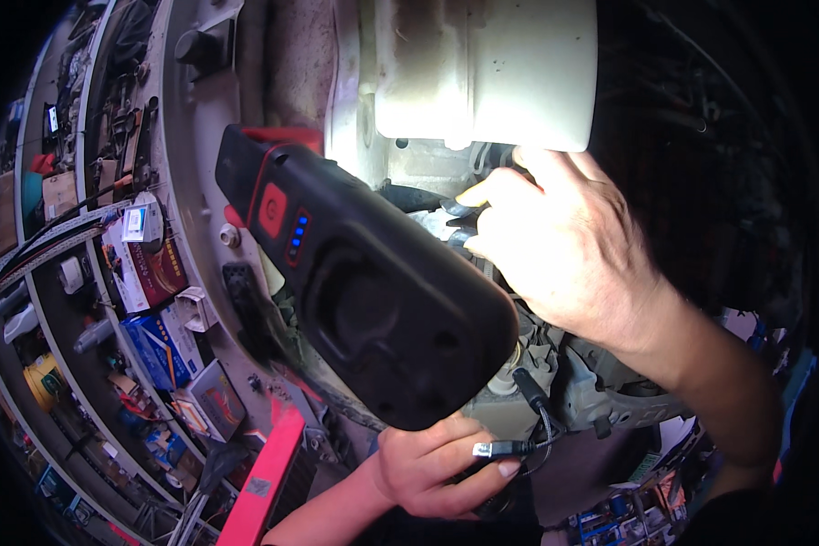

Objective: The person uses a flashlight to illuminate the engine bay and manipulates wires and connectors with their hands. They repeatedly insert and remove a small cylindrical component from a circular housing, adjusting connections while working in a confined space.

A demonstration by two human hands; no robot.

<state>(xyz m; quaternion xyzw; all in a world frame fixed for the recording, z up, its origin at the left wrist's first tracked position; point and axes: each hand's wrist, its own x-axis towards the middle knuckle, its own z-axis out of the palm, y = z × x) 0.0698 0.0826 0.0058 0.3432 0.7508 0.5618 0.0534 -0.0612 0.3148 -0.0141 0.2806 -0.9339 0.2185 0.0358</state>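
Under a white translucent plastic tank (532, 75), my right hand (573, 252) reaches in from the right, its fingers bent around a small dark part (461, 222) whose kind is unclear. A black and red cordless work light (396, 300) with a lit blue level display fills the foreground. Below it, my left hand (443, 471) has curled fingers; the light's body covers some of it, and what it grips is not plain. A metal-tipped cable plug (501, 449) on a short braided cable (547, 433) appears over its fingers, contact unclear.
Vehicle engine-bay parts (532, 348) surround my hands. A metal body panel (205, 136) with a round fastener (229, 235) runs along the left. Beyond stand shelves with boxes (164, 348) and loose parts. A red metal beam (266, 478) rises at the lower left.
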